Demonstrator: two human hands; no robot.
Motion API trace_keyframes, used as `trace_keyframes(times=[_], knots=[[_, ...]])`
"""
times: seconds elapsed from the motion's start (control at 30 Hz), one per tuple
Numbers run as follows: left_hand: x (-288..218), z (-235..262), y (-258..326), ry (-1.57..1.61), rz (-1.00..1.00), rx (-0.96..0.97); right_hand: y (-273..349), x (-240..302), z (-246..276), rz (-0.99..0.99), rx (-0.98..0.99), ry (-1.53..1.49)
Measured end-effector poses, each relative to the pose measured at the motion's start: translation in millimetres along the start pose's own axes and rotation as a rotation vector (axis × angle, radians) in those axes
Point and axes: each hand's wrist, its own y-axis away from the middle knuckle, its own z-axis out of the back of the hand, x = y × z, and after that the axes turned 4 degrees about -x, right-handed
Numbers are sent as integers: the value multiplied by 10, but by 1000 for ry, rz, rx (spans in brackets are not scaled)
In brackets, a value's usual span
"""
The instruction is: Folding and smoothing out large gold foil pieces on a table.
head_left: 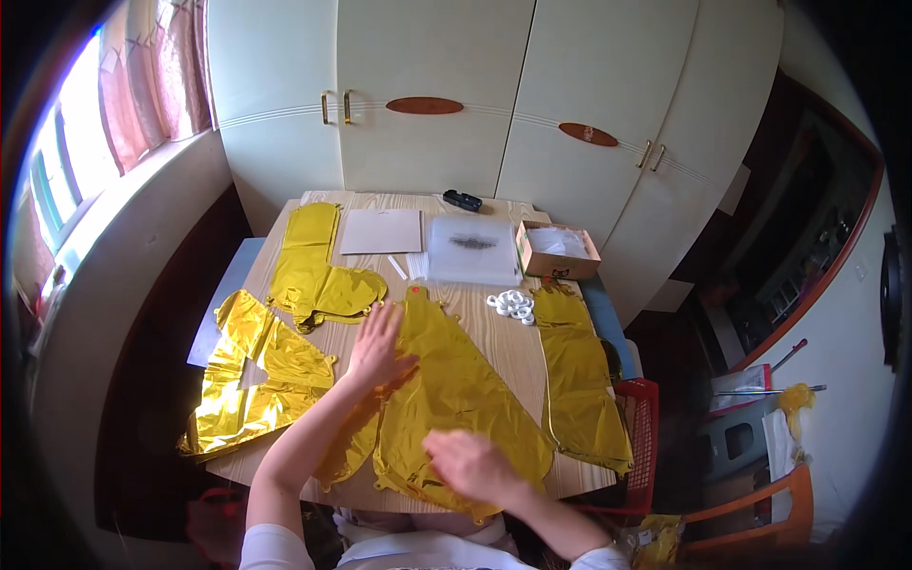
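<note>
A flat gold foil balloon [451,399], wide toward me and narrow at the far end, lies at the middle of the table. My left hand [378,347] is stretched out over its left edge with the fingers straight and apart. Low over its near part is my right hand [472,467], slightly smeared and bent, so its finger state is unclear. More gold foil, folded or overlapping, shows under my left forearm. To the left lies another foil balloon [282,375] with a triangular opening. An L-shaped one [309,256] is behind it, and a long one [578,380] lies at the right.
Along the back of the wooden table [494,328] are a pale flat board [382,232], a stack of clear plastic bags [475,256], a cardboard box [559,264] and a black object [463,200]. White ribbon rolls [511,306] sit right of centre. A red plastic crate [642,442] stands beside the table.
</note>
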Motion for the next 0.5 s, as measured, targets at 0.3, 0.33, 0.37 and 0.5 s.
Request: trace_keyframes(times=[0.3,0.33,0.37,0.5], knots=[[-205,119,236,-78,-242,358,-520,-1991,-517,-252,134,-30],[-204,114,226,-71,-241,375,-537,-2107,-573,-246,142,-11],[-171,103,254,-65,-241,359,-589,-2131,-613,-234,154,-3],[-125,69,274,-57,-236,317,-713,-2227,-673,-278,174,-19]])
